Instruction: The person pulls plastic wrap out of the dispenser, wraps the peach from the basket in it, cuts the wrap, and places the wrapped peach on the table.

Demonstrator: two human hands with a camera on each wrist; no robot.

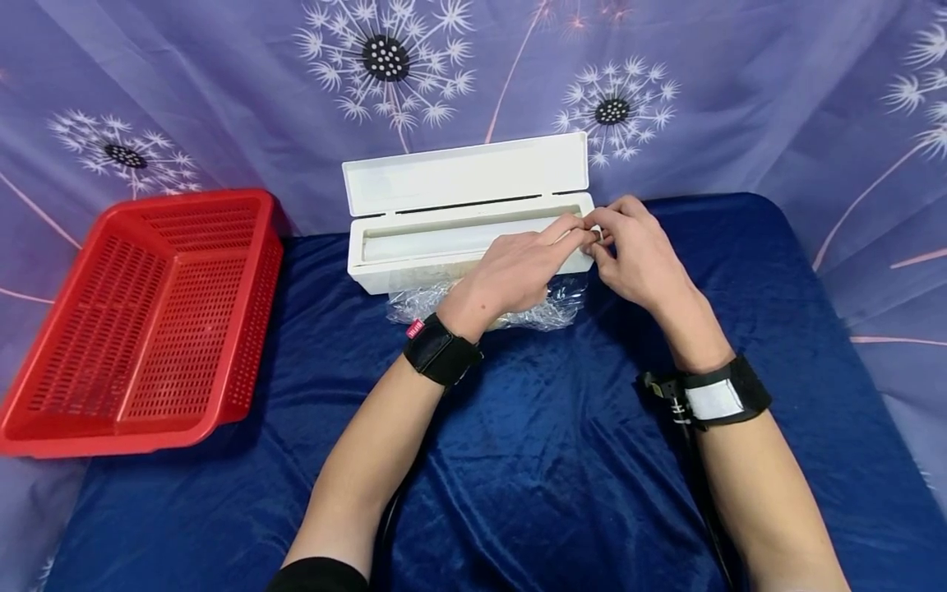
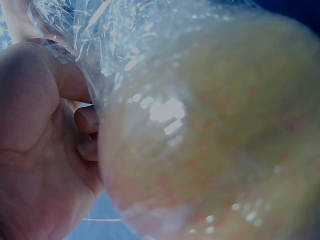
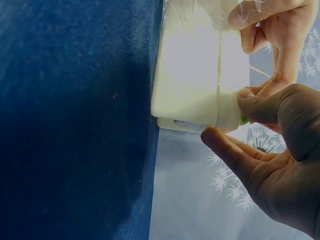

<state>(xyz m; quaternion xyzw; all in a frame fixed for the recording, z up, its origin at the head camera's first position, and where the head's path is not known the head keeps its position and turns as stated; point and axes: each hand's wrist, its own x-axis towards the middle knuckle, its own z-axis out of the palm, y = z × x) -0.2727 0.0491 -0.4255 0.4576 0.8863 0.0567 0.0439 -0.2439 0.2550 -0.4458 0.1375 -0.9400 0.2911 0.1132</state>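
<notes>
A white cling-film dispenser box (image 1: 444, 238) lies open on the blue cloth, its lid (image 1: 466, 174) raised and a roll inside. Both hands meet at its right end. My right hand (image 1: 605, 238) pinches a small white end piece with a green spot (image 3: 226, 107) between thumb and forefinger at the box's corner (image 3: 185, 75). My left hand (image 1: 575, 232) reaches over the box front, and its fingers (image 3: 250, 15) hold the clear film there. Under that hand, in front of the box, lies a yellowish lump wrapped in film (image 2: 210, 130), also seen as crinkled film (image 1: 422, 300).
A red slatted plastic basket (image 1: 148, 312) stands on the left, partly off the blue cloth (image 1: 555, 460). A purple dandelion-print sheet hangs behind and to the sides. Bands with cables sit on both wrists.
</notes>
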